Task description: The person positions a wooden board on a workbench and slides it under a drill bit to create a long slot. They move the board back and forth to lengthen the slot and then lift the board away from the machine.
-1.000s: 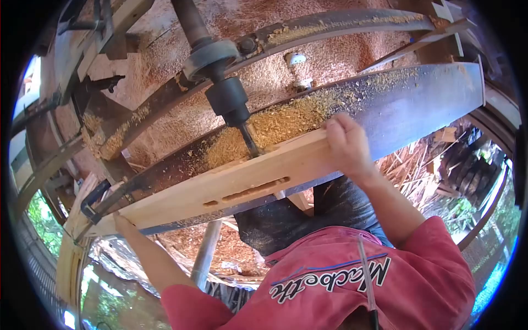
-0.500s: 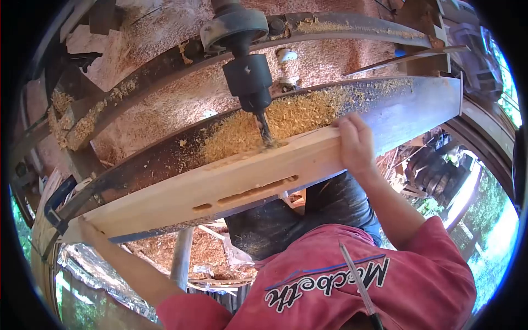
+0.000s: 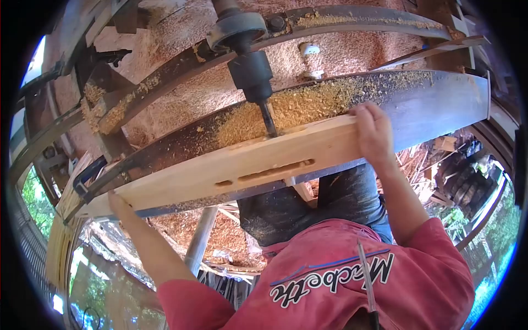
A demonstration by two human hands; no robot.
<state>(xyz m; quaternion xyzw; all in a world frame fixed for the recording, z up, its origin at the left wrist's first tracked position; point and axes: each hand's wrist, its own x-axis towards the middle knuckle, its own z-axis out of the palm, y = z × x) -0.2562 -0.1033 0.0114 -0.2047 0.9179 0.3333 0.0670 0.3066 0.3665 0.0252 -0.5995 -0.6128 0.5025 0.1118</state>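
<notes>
A long pale wooden beam lies along a metal table, with a long slot and a short one in its near face. My right hand grips the beam's right end, fingers bent over the top edge. Near the beam's left end is my left hand, closed on the wood, its fingers partly hidden. Above the middle hangs a dark drill chuck; its bit reaches down to the beam's top face. Wood chips are heaped behind the beam.
A curved metal rail with chips on it runs behind the table. At the left end sits a blue-black clamp. A round post stands below the table. Shavings cover the ground. A thin stick lies at the back right.
The view has shifted, so most things sit further right. My left hand is further in from the beam's left end. The bit stands at the beam's top face in both frames.
</notes>
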